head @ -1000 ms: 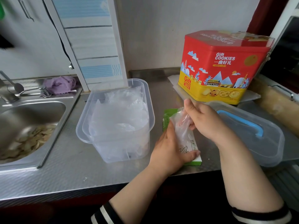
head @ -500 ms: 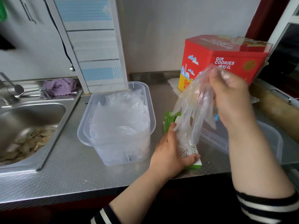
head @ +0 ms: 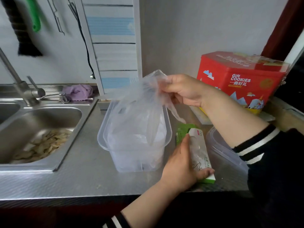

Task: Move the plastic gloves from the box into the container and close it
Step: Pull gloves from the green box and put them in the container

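Grip: right hand [head: 182, 91] pinches a bunch of plastic gloves [head: 146, 102] by the top, hanging over the open container [head: 134, 137]; left hand [head: 182, 163] grasps the box [head: 199, 155] on the worktop [head: 79, 181], right of the container. Risks: film is light and clingy, so a trailing glove on the right could drape over the rim and foul the lid [head: 225, 152], or stick to the fingers on release. Container looks fairly full; gloves may spring up. More gloves sit at the box mouth, could spill.
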`<state>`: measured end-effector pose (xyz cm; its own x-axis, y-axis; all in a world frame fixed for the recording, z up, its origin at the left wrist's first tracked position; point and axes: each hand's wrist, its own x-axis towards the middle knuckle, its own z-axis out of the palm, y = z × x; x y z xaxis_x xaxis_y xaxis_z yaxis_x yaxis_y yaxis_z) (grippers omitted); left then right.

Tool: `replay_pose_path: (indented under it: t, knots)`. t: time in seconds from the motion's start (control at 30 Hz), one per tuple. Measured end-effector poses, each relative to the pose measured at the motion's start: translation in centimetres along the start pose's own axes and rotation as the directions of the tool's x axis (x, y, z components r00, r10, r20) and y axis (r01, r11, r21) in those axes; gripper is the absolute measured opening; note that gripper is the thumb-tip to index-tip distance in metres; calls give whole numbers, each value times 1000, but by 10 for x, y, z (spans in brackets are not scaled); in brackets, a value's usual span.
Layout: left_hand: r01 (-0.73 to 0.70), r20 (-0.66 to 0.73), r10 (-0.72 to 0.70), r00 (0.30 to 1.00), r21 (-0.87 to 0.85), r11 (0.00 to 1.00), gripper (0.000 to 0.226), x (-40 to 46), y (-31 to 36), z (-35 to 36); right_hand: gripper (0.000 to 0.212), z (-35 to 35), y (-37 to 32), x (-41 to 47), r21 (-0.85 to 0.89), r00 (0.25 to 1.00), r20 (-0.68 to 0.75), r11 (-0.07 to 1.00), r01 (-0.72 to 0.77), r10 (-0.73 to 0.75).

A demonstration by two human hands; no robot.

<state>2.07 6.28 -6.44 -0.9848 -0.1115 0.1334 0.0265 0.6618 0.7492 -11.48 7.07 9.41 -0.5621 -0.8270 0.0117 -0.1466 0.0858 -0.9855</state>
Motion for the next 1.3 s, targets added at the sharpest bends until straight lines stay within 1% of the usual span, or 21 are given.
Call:
replay_pose_path:
  t: [0.03, 0.1, 0.2, 0.3, 0.57, 0.67, 0.7, 0.73, 0.83, 0.87, 0.93, 0.97, 1.0, 1.03, 1.07, 1.1, 1.13, 1.17, 1.2, 1.27, 1.3]
  knots:
    - [5, 7, -5, 1000, -10, 1000, 116, -1, 0, -2, 15, 6, 6, 14, -137, 1000, -9, 990, -12, 11]
    - [8, 19, -7, 1000, -35, 999, 113, -2, 1, -5, 21, 17, 15, 35, -388, 1000, 4, 922, -1, 3]
    - [22, 25, -20, 999, -83, 996, 107, -4, 0, -8, 51, 29, 21, 52, -664, 998, 61, 747, 16, 33]
    - [43, 19, -41, 999, -108, 993, 107, -4, -4, -7, 64, 35, 26, 62, -747, 996, 86, 662, 60, 7]
    - [44, 13, -43, 999, -122, 992, 102, -4, -4, -7, 56, 37, 38, 68, -922, 994, 65, 375, 94, -88]
    - [46, 11, -45, 999, -124, 991, 102, -5, -4, -7, 55, 35, 32, 64, -946, 973, 82, 290, 144, -214]
    - [47, 9, -46, 999, -127, 991, 102, -5, -4, -7, 53, 33, 28, 61, -943, 962, 79, 294, 157, -261]
    - [47, 7, -47, 999, -127, 991, 102, -5, -5, -7, 51, 30, 24, 57, -931, 953, 66, 326, 165, -295]
    - [50, -6, -51, 999, -124, 991, 102, -3, -6, -6, 46, 18, 14, 38, -853, 940, -11, 494, 168, -340]
    - [52, -17, -55, 998, -129, 990, 102, -3, -7, -6, 43, 13, 12, 29, -807, 935, -62, 569, 160, -350]
    - [56, -15, -59, 998, -139, 989, 102, -3, -9, -4, 29, -1, 15, 5, -699, 905, -232, 708, 101, -358]
    - [56, -10, -58, 998, -138, 989, 102, -3, -9, -3, 19, -10, 17, -10, -676, 893, -302, 736, 46, -334]
    - [56, -6, -57, 998, -134, 989, 103, -3, -9, -3, 15, -19, 21, -25, -692, 905, -329, 721, -37, -269]
    - [54, -6, -55, 998, -129, 990, 104, -3, -9, -3, 20, -24, 26, -39, -735, 940, -310, 663, -142, -142]
    - [46, -11, -48, 999, -123, 991, 105, -2, -9, -3, 26, -27, 34, -53, -778, 962, -270, 581, -240, 35]
    - [38, -18, -40, 999, -118, 992, 106, -2, -8, -3, 31, -27, 43, -67, -812, 948, -238, 493, -313, 210]
    - [31, -25, -34, 999, -112, 993, 107, -2, -8, -2, 33, -25, 54, -79, -837, 921, -220, 422, -348, 322]
    - [32, -25, -35, 999, -103, 994, 109, -2, -7, -2, 33, -21, 64, -89, -850, 906, -222, 383, -361, 361]
    - [36, -24, -38, 999, -94, 995, 110, -2, -7, -3, 33, -18, 73, -97, -850, 908, -241, 377, -367, 342]
    - [36, -21, -38, 999, -84, 996, 112, -2, -6, -3, 39, -11, 90, -109, -835, 923, -271, 411, -366, 272]
    - [33, -22, -35, 999, -77, 996, 113, -2, -6, -3, 37, -8, 97, -113, -824, 928, -282, 436, -364, 242]
